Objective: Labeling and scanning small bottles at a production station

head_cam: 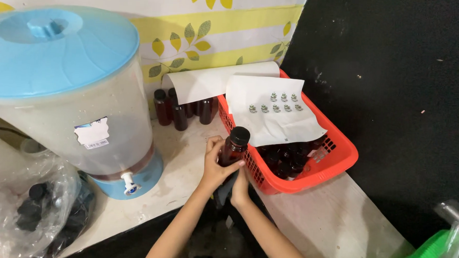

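A small bottle [235,144] of dark reddish liquid with a black cap stands upright between both hands, over the table edge beside the orange basket [336,159]. My left hand [215,164] wraps around its left side. My right hand [240,189] grips it from below, fingers up against the base. The basket holds several more dark capped bottles [285,160], partly hidden under a white sticker sheet [271,110] with small round labels.
A big translucent dispenser [81,102] with a blue lid and white tap [129,184] stands at left. Several filled bottles [181,111] line the wall under a curled paper sheet. A clear bag [25,208] with black caps lies at lower left. Green plastic [425,256] at lower right.
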